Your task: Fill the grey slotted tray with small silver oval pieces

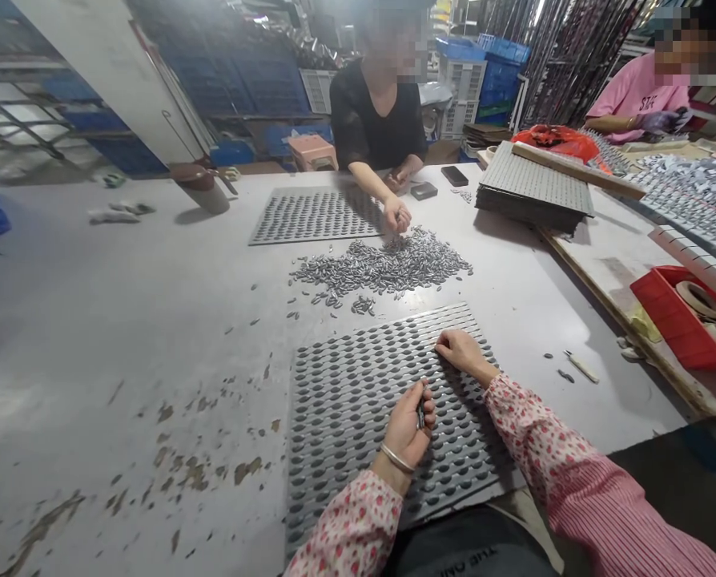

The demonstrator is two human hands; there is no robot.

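In front of me a grey perforated tray (pixel 358 417) lies on the table, its rows of leaf-shaped hollows largely filled with small dark oval pieces. My left hand (pixel 409 421) is curled above the middle of the tray, closed around a few small grey oval pieces (pixel 420 414). Near the tray's upper right part, my right hand (pixel 459 351) is pinched with its fingertips down at the surface; whatever lies between them is too small to make out. Beyond the tray spreads a loose pile of silvery oval pieces (pixel 382 268).
Across the table (pixel 123 320), a co-worker's hand (pixel 397 216) reaches over the pile beside a second tray (pixel 315 212). At right are stacked trays (pixel 532 188), a red bin (pixel 688 312) with tape rolls, and a small cutter (pixel 582 367). A mug (pixel 202 191) stands back left.
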